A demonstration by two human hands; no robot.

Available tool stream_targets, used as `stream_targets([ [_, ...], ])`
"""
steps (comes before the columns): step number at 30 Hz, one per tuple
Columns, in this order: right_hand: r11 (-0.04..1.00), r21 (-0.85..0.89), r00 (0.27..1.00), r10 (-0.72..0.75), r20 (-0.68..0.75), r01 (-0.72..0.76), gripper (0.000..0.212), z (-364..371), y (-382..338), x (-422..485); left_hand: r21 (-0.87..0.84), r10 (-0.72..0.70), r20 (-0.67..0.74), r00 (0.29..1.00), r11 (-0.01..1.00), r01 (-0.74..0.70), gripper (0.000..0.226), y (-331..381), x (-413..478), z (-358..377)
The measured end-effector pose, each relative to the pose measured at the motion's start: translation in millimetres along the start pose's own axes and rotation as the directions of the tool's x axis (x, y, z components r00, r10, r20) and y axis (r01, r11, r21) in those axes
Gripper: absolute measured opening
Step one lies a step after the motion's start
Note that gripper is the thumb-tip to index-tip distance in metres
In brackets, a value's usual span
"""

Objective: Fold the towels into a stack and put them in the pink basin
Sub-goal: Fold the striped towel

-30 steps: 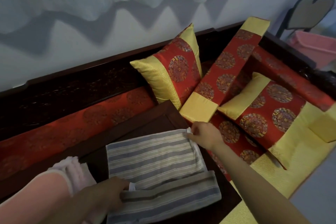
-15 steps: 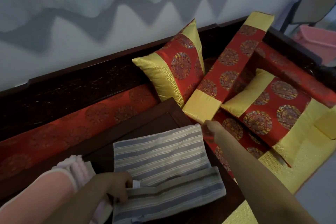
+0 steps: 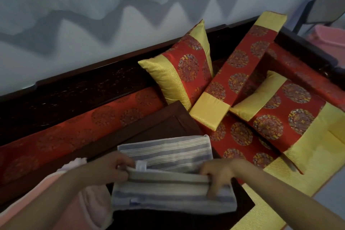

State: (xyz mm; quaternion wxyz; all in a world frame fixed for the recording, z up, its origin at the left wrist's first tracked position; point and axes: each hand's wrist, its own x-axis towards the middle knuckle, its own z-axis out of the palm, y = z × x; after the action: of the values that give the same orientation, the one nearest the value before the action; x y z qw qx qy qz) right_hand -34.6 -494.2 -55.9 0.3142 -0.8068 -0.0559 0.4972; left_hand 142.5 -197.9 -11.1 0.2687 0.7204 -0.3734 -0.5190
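A blue-grey striped towel [image 3: 168, 153] lies partly folded on a small dark wooden table [image 3: 164, 125]. My left hand [image 3: 113, 169] grips the folded near layer at its left end. At the right end of that same fold my right hand [image 3: 217, 175] clamps the edge, fingers over the top. A pink towel [image 3: 89, 198] lies bunched at the table's left, under my left forearm. The pink basin [image 3: 328, 37] stands far off at the upper right, beyond the sofa's arm.
The table sits on a dark wooden sofa with red and yellow seat padding [image 3: 242, 136]. Three red-and-yellow cushions [image 3: 184, 69] lean behind and to the right of the table. A dark chair [image 3: 323, 9] stands by the basin.
My right hand has left the towel's far right corner and come down to the near folded edge, where it now grips. The left hand has kept its hold.
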Motion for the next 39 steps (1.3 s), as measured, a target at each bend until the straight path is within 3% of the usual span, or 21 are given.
stream_targets([
  [2, 0.987, 0.157, 1.0, 0.012, 0.011, -0.013, 0.035, -24.3, 5.6, -9.5, -0.056, -0.064, -0.049, 0.997, 0.997, 0.061, 0.018, -8.9, 6.5, -13.7],
  [5, 0.916, 0.4, 0.995, 0.019, -0.103, 0.024, 0.029, -52.6, 17.6, -16.0, -0.156, -0.252, -0.192, 0.948, 0.962, 0.224, 0.008, -27.2, 21.6, -25.6],
  [8, 0.913, 0.405, 0.956, 0.072, -0.284, 0.052, 0.016, -64.1, 25.5, -4.6, -0.157, -0.376, -0.255, 0.891, 0.925, 0.345, 0.012, -46.0, 38.8, -30.8],
  [11, 0.913, 0.403, 0.887, 0.135, -0.442, 0.062, 0.018, -68.0, 29.6, 15.1, -0.156, -0.428, -0.329, 0.842, 0.904, 0.398, 0.024, -54.4, 49.6, -29.7],
  [14, 0.951, 0.308, 0.69, 0.24, -0.683, -0.026, 0.038, -62.2, 37.6, 34.0, -0.207, -0.456, -0.498, 0.737, 0.888, 0.41, 0.008, -68.3, 55.3, -23.5],
  [15, 0.962, 0.255, 0.633, 0.255, -0.731, -0.093, 0.052, -59.3, 40.8, 38.0, -0.195, -0.462, -0.568, 0.681, 0.879, 0.434, 0.022, -77.1, 55.7, -20.6],
  [17, 0.955, 0.219, 0.612, 0.295, -0.734, -0.198, 0.074, -53.4, 46.8, 42.1, -0.222, -0.507, -0.594, 0.625, 0.85, 0.478, 0.055, -88.2, 52.6, -16.9],
  [18, 0.944, 0.229, 0.626, 0.33, -0.707, -0.239, 0.08, -51.2, 48.8, 43.3, -0.264, -0.538, -0.57, 0.621, 0.836, 0.481, 0.053, -89.9, 51.1, -15.1],
  [20, 0.915, 0.244, 0.623, 0.399, -0.673, -0.322, 0.083, -46.0, 54.6, 45.8, -0.318, -0.595, -0.459, 0.66, 0.804, 0.503, 0.043, -82.6, 45.8, -10.2],
  [23, 0.886, 0.306, 0.577, 0.459, -0.676, -0.347, 0.069, -40.5, 59.3, 46.2, -0.344, -0.602, -0.339, 0.723, 0.794, 0.501, 0.021, -70.7, 41.4, -0.5],
  [25, 0.875, 0.428, 0.61, 0.47, -0.638, -0.226, 0.058, -36.6, 61.4, 44.5, -0.453, -0.556, -0.352, 0.753, 0.805, 0.382, 0.019, -68.3, 42.6, 8.4],
  [29, 0.734, 0.673, 0.639, 0.473, -0.607, 0.096, 0.069, -31.6, 47.6, 21.4, -0.646, -0.449, -0.458, 0.767, 0.761, 0.06, 0.031, -46.4, 41.8, 25.8],
  [32, 0.736, 0.626, 0.625, 0.367, -0.69, 0.259, 0.036, -40.1, 15.6, -9.5, -0.754, -0.387, -0.463, 0.797, 0.644, -0.126, 0.038, -36.0, 34.5, 33.6],
  [35, 0.763, 0.528, 0.653, 0.188, -0.733, 0.372, 0.027, -59.1, -38.1, -46.1, -0.794, -0.315, -0.45, 0.835, 0.569, -0.213, 0.059, -29.0, 24.0, 41.1],
  [39, 0.838, 0.303, 0.654, -0.082, -0.752, 0.454, 0.023, -86.8, -116.9, -83.6, -0.901, -0.295, -0.347, 0.89, 0.369, -0.229, 0.073, -23.5, 10.1, 57.4],
])
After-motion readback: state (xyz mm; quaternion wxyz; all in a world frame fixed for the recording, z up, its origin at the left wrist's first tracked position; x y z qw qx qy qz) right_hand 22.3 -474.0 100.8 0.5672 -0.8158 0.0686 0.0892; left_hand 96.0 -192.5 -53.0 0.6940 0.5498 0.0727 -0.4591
